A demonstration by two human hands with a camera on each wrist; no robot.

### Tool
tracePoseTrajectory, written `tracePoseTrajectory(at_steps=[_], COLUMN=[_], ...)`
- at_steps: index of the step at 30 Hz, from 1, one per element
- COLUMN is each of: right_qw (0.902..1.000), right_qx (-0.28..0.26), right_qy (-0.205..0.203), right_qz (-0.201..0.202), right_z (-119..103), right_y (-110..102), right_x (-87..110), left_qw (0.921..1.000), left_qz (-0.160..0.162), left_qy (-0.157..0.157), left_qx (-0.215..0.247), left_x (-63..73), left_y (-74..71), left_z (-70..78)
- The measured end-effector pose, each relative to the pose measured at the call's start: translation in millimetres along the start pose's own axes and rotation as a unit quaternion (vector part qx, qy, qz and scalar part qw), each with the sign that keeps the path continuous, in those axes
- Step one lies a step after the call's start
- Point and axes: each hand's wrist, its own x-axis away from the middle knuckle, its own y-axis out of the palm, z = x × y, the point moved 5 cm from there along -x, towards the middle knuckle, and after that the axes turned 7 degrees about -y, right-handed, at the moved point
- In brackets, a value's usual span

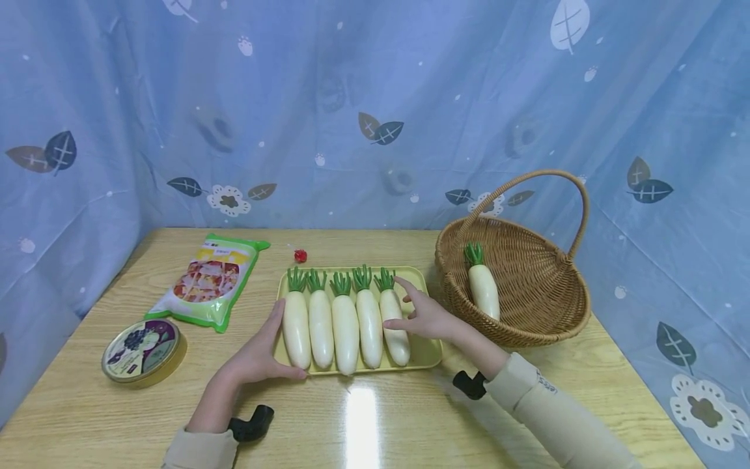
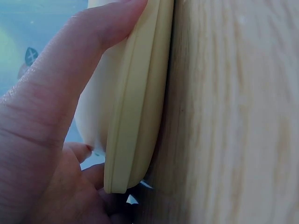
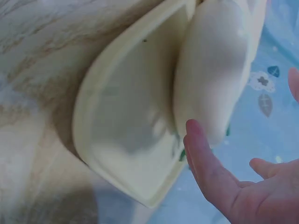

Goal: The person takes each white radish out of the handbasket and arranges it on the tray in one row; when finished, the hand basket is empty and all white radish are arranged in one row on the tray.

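Note:
On the table a yellow tray (image 1: 430, 348) holds several white radishes (image 1: 344, 332) with green tops, laid side by side. At the tray's left end is my left hand (image 1: 260, 352), its thumb on the near rim and its fingers along the left side. The left wrist view shows the tray's edge (image 2: 128, 126) between thumb and fingers. My right hand (image 1: 430, 316) hovers over the right end of the tray, fingers spread, beside the rightmost radish (image 1: 394, 326). In the right wrist view a fingertip overlaps that radish; whether it touches cannot be told.
A wicker basket (image 1: 533, 286) with a tall handle stands at the right, holding one radish (image 1: 484, 290). To the left lie a green-edged food packet (image 1: 208, 280) and a round tin (image 1: 143, 352). A small red object (image 1: 301, 255) sits behind the tray.

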Motion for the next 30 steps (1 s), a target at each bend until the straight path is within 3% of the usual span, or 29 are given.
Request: tracePoseTrajectory(at_steps=[11, 19, 30], right_qw=[0.9968, 0.991, 0.987], right_qx=[0.021, 0.044, 0.041], right_qy=[-0.073, -0.116, -0.13], right_qz=[0.023, 0.052, 0.084], right_z=[-30.1, -39.5, -37.6], right_y=[-21.9, -40.3, -64.8], right_x=[20.3, 33.5, 45.5], left_qw=[1.0, 1.0, 1.0], left_qz=[-0.001, 0.0, 0.0], left_qy=[-0.003, -0.004, 0.004], left_qx=[-0.002, -0.002, -0.001], left_x=[-0.4, -0.3, -0.7], left_y=[-0.2, -0.4, 0.3], left_z=[-0.7, -2.2, -2.5])
